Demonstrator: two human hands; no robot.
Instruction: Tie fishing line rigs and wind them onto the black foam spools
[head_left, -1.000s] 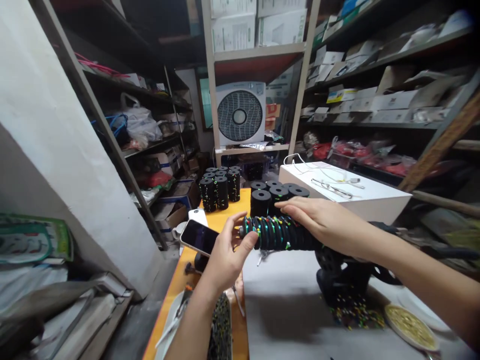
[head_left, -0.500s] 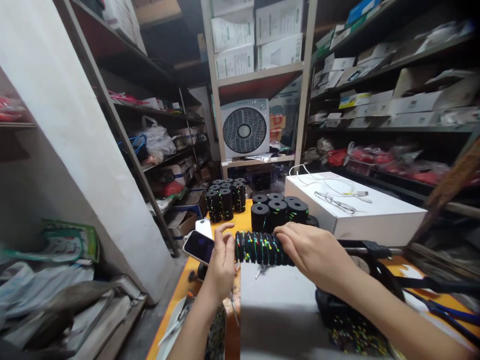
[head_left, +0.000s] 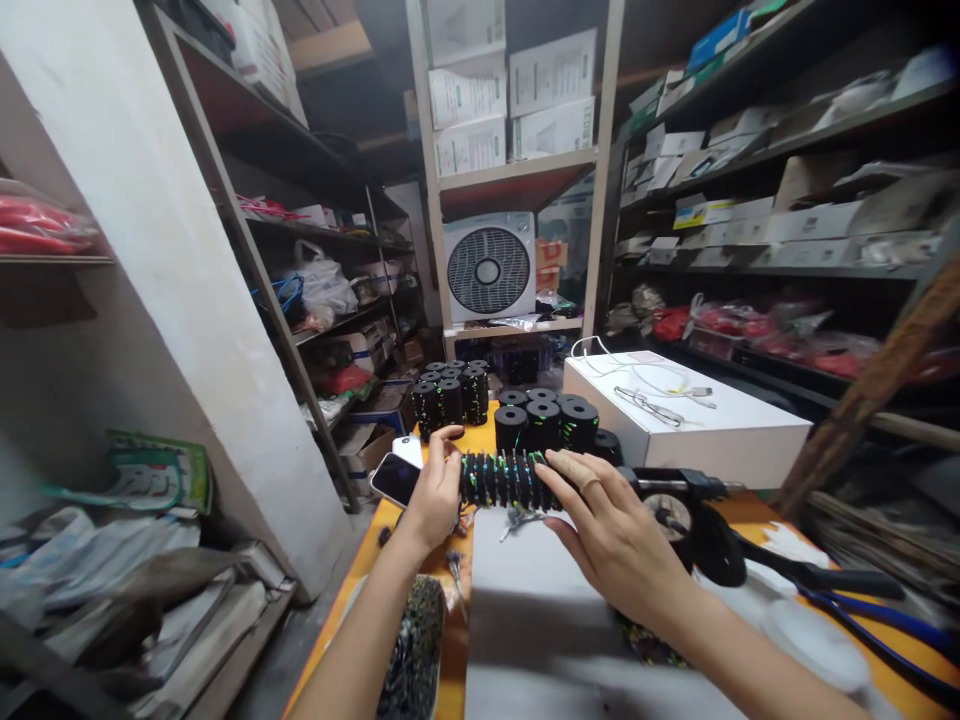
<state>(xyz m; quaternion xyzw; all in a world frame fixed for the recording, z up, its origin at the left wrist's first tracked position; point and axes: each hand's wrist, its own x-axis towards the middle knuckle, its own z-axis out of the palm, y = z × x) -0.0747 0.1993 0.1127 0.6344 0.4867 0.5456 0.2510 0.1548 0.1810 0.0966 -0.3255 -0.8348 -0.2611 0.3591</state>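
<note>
A black ribbed foam spool (head_left: 499, 482), wound with line and dotted with small coloured beads, lies sideways between my hands. My left hand (head_left: 433, 495) grips its left end, index finger raised. Across its right end lie the fingers of my right hand (head_left: 619, 525), thumb lower on the near side; that end is covered. Below the spool is a white box top (head_left: 540, 610), with a small bunch of grey metal pieces (head_left: 517, 520) at its far edge. Upright black foam spools (head_left: 544, 420) stand just beyond, and more wound spools (head_left: 450, 395) stand farther back left.
A phone (head_left: 394, 480) lies left of my left hand. A tray of small dark pieces (head_left: 412, 650) sits below my left forearm. At right are a large white box (head_left: 690, 410) with a cable, a black-handled tool (head_left: 682, 483) and blue-handled pliers (head_left: 885, 610). Shelves surround the orange table (head_left: 337, 610).
My right hand has loosened from a tight grasp, its fingers now more extended over the spool. The spool has turned, showing different beads. The view has shifted slightly.
</note>
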